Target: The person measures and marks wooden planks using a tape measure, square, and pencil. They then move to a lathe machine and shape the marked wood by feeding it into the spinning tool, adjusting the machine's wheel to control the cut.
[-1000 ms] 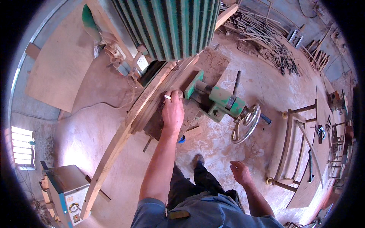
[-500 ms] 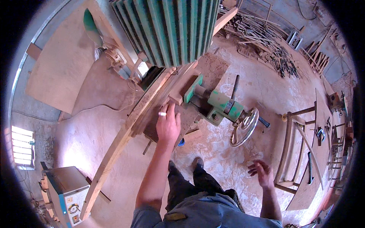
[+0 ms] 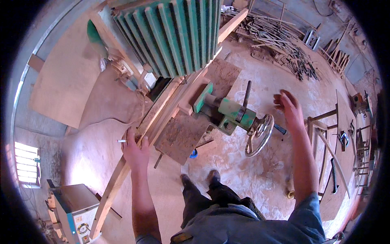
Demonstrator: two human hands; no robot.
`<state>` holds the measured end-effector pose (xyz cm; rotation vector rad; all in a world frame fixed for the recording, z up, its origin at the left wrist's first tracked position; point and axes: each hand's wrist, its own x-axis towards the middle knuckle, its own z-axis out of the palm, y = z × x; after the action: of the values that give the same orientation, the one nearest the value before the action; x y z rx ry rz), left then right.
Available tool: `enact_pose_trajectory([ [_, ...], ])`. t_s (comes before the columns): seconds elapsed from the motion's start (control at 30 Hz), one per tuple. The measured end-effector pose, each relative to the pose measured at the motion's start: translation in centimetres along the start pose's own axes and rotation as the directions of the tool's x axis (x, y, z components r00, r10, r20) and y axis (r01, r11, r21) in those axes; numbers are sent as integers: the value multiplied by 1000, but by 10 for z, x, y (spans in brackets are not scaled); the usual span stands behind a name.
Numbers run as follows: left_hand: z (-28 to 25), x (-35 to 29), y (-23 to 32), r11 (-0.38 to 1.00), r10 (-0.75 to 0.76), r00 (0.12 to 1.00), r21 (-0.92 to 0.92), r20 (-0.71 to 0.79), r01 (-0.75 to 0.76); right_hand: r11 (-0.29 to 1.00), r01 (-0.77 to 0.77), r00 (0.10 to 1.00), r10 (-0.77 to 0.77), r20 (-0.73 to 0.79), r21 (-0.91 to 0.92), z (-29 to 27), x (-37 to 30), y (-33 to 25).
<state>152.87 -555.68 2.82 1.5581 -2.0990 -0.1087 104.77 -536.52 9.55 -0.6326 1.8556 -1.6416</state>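
Note:
A long wooden beam (image 3: 110, 190) slants from the lower left up to the green ribbed machine housing (image 3: 170, 40). My left hand (image 3: 136, 152) is wrapped over the beam, thumb on one side and fingers on the other. A cigarette (image 3: 121, 140) sticks out from between its fingers. Beside the beam, more wood strips run past a block, against which the green pad (image 3: 203, 97) of a screw clamp (image 3: 237, 112) rests. My right hand (image 3: 289, 107) hangs in the air right of the clamp's lever (image 3: 247, 94), fingers apart and holding nothing.
A chrome handwheel (image 3: 262, 136) juts out at the clamp's near end. Below the strips is a dusty machine table (image 3: 183, 136). A wooden frame (image 3: 323, 134) and a board stand at right; scrap wood (image 3: 280, 44) is piled far right. A control cabinet (image 3: 75, 203) sits lower left.
My left hand has moved left and nearer, from the block by the clamp pad onto the beam. My right hand has risen from low right to beside the clamp. The view has shifted slightly.

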Motion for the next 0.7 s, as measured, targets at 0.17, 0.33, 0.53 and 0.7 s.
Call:
enact_pose_trajectory([
  [0.17,-2,-1,5,990,-135,970,-3,204,138,961,-275,953,277,122,-32,25,68,25],
  [0.33,-2,-3,-5,994,-108,962,14,251,108,918,-397,901,390,189,-4,60,90,32],
  [0.53,-4,0,2,995,-99,963,44,251,91,890,-443,884,415,215,108,69,115,50],
  [0.7,-1,0,2,998,-55,971,20,234,52,954,-233,966,204,160,188,99,97,4],
])
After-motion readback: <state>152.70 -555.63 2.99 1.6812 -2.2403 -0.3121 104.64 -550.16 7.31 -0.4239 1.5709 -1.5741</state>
